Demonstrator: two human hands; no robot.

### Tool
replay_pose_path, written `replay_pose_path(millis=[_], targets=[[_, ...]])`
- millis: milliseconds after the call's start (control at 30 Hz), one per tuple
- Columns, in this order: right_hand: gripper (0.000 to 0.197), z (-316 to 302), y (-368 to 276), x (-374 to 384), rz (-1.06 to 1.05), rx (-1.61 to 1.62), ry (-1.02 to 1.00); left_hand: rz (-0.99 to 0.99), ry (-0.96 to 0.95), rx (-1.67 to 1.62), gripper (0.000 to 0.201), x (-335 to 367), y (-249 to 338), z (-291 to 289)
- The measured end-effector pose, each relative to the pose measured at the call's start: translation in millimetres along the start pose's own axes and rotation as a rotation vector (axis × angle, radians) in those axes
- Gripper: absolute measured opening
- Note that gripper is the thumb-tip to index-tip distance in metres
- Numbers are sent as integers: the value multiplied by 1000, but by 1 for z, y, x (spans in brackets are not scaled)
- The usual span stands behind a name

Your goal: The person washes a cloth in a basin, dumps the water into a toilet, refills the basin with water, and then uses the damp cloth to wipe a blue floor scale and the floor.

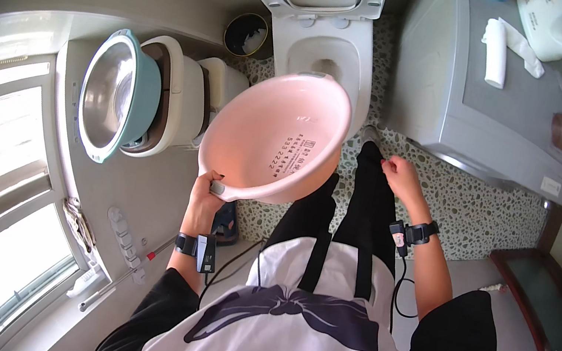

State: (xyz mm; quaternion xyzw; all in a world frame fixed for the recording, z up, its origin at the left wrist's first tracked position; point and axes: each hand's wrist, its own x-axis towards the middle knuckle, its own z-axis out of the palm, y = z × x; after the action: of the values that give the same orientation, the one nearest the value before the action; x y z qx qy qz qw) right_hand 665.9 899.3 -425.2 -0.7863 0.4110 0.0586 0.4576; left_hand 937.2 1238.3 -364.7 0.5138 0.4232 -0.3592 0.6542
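A large pink plastic basin (248,128) with dark print on its inner wall hangs tilted in front of me, its inside bare. My left hand (203,196) grips the near left rim at a small grey handle piece. The basin's far edge overlaps the front of the white toilet (364,55) in this view; whether they touch I cannot tell. Off to the right of the basin, over my right leg, my right hand (404,181) is loosely curled, with nothing showing in it. Each wrist wears a black band with a small device.
On the left, a teal-rimmed metal-lined basin (111,97) leans against a white tub (185,100). Behind stands a dark bin (248,35). A grey washing machine (424,88) at right carries a white jug (559,29) and a white roll (495,54). Cables (400,290) hang beside me.
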Motion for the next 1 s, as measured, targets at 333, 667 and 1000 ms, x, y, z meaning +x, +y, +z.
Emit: replay_pose_path(millis=[333,667,1000], targets=[[29,-49,28,-193,133,-93,185,-79,-320,382,25,-117,10,29],[26,-60,92,-384,515,38,717,-415,-479,710,31,-147,-133,121],[23,-134,195,-534,747,274,1212,-335,-903,1178,43,-286,-391,245]])
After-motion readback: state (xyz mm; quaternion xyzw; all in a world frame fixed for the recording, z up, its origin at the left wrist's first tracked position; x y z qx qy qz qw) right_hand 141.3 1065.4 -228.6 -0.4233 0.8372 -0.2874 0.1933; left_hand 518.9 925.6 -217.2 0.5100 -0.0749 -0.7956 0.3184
